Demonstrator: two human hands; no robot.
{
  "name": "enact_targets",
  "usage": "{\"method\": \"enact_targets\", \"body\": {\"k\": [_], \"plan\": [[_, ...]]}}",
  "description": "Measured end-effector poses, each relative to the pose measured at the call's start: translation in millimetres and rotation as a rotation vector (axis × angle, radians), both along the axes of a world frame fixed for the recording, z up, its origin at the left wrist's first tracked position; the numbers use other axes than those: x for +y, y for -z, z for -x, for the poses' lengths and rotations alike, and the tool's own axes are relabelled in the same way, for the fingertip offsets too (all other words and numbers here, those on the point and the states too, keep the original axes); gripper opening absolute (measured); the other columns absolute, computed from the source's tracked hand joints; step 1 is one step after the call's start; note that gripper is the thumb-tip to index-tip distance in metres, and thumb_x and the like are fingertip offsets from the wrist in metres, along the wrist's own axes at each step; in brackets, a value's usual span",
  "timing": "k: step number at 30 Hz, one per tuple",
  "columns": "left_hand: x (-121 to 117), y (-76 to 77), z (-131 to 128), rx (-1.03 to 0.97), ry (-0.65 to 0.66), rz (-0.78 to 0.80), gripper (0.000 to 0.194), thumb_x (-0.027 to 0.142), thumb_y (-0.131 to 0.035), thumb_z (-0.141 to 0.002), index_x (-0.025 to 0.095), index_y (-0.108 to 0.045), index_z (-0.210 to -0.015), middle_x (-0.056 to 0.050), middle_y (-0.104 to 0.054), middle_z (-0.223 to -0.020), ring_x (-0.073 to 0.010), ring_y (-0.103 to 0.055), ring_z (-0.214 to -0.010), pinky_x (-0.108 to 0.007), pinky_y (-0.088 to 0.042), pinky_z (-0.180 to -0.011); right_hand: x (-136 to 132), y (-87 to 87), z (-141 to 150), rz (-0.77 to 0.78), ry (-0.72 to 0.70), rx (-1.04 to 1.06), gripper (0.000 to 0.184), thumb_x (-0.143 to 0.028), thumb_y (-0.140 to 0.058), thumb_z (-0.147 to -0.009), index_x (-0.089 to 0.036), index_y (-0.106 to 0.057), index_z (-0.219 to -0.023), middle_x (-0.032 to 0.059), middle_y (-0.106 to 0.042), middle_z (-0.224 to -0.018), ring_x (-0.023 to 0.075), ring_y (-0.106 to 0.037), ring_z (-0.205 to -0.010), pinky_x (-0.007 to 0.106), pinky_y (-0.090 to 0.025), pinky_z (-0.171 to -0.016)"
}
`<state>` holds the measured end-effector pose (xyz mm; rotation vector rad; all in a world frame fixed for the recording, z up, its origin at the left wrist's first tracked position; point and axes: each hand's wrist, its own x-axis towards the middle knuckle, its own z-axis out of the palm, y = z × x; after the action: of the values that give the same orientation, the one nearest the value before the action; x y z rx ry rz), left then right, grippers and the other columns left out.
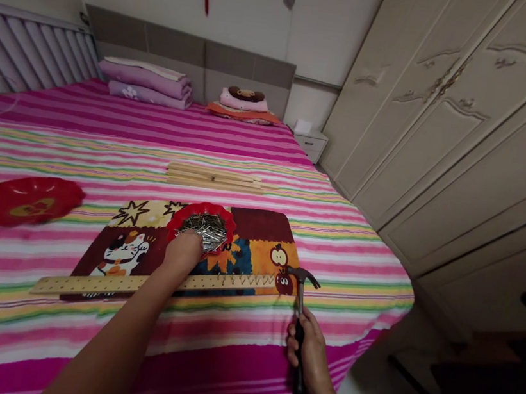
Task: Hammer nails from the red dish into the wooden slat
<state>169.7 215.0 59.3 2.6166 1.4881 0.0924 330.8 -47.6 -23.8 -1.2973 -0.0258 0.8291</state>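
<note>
My left hand (185,251) reaches into a red scalloped bowl (231,224) of loose metal nails (212,230). Its fingers point down among the nails and are hidden by the back of the hand. My right hand (311,345) is wrapped round the black handle of a claw hammer (302,286), its head pointing away from me. Between my hands and the bowl lies a long wooden strip (130,284) with rows of holes. Several nails stand in its right part, while its left part shows bare holes. My left forearm crosses over the strip.
Bowl and strip rest on a patterned mat (264,223) on the striped bed (346,260). Thin wooden strips (214,178) lie beyond it. A red scalloped dish (25,199) sits at left. Folded bedding (149,85) is by the headboard; a wardrobe (424,115) stands at right.
</note>
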Motion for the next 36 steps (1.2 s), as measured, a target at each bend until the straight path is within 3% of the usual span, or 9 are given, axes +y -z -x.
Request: {"method": "enact_targets", "body": {"k": [5,9,12,17,21,25,31,36], "plan": [[7,-0.4,12,-0.118,0.015,-0.003,0.017,0.017,-0.044,-0.076,0.017,-0.06,-0.072,-0.012,-0.065,-0.084,-0.0214,-0.06,-0.075,-0.028,-0.038,-0.061,-1,3.3,-1,-0.025,-0.015,-0.006,0.047,-0.045,-0.065,-0.069,-0.023,-0.047,-0.107,-0.0104,-0.05,-0.051,0.0054,-0.038,-0.032,0.012,-0.028,-0.023],[10,-1.4,27,-0.4,-0.067,0.084,0.009,0.022,-0.051,-0.071,0.02,-0.055,-0.064,-0.003,-0.062,-0.065,-0.0162,-0.056,-0.063,-0.025,-0.037,-0.059,-1,6.3,-2,-0.02,-0.009,-0.011,0.046,-0.045,-0.065,-0.07,-0.023,-0.048,-0.106,-0.0099,-0.05,-0.052,0.0054,-0.039,-0.032,0.012,-0.028,-0.023],[9,1.0,35,-0.707,-0.167,0.278,0.011,0.031,-0.057,-0.064,0.02,-0.055,-0.063,0.002,-0.057,-0.055,-0.0125,-0.049,-0.052,-0.023,-0.036,-0.051,-1,8.3,-2,-0.018,-0.011,-0.024,0.045,-0.045,-0.064,-0.07,-0.023,-0.048,-0.106,-0.0095,-0.051,-0.053,0.0057,-0.039,-0.032,0.012,-0.028,-0.023],[1,6.3,44,-1.086,-0.218,0.593,0.036,0.043,-0.07,-0.048,0.016,-0.06,-0.07,0.002,-0.057,-0.054,-0.011,-0.05,-0.049,-0.02,-0.034,-0.041,-1,10.9,-3,-0.02,-0.02,-0.025,0.046,-0.045,-0.064,-0.069,-0.023,-0.048,-0.106,-0.0099,-0.05,-0.052,0.0057,-0.038,-0.032,0.012,-0.028,-0.022],[-13,3.7,52,-1.122,-0.239,0.669,0.036,0.04,-0.069,-0.05,0.015,-0.066,-0.077,0.001,-0.061,-0.062,-0.0088,-0.051,-0.053,-0.018,-0.038,-0.043,-2,7.6,-3,-0.02,-0.025,-0.016,0.046,-0.044,-0.064,-0.069,-0.023,-0.047,-0.107,-0.0102,-0.049,-0.052,0.0055,-0.038,-0.032,0.012,-0.027,-0.023],[-32,-1.5,57,-1.101,-0.313,0.81,0.034,0.037,-0.069,-0.049,0.014,-0.067,-0.074,0.001,-0.061,-0.058,-0.0075,-0.05,-0.049,-0.02,-0.042,-0.046,-3,2.4,-2,-0.023,-0.031,-0.014,0.045,-0.043,-0.063,-0.07,-0.023,-0.046,-0.108,-0.01,-0.05,-0.053,0.0055,-0.039,-0.033,0.012,-0.028,-0.024],[-52,-4.0,55,-1.102,-0.284,1.047,0.045,0.03,-0.079,-0.044,0.013,-0.067,-0.084,-0.002,-0.069,-0.071,-0.0129,-0.063,-0.064,-0.028,-0.053,-0.067,-3,1.6,-2,-0.027,-0.03,-0.007,0.043,-0.041,-0.064,-0.07,-0.023,-0.047,-0.105,-0.0104,-0.049,-0.052,0.005,-0.038,-0.032,0.012,-0.027,-0.024],[-55,3.9,40,-1.063,-0.298,1.007,0.042,0.034,-0.078,-0.046,0.011,-0.065,-0.079,-0.002,-0.067,-0.06,-0.0125,-0.062,-0.057,-0.027,-0.053,-0.062,-3,-0.3,-1,-0.031,-0.026,-0.008,0.041,-0.039,-0.062,-0.07,-0.023,-0.047,-0.105,-0.0101,-0.05,-0.052,0.005,-0.038,-0.033,0.012,-0.028,-0.025]]}}
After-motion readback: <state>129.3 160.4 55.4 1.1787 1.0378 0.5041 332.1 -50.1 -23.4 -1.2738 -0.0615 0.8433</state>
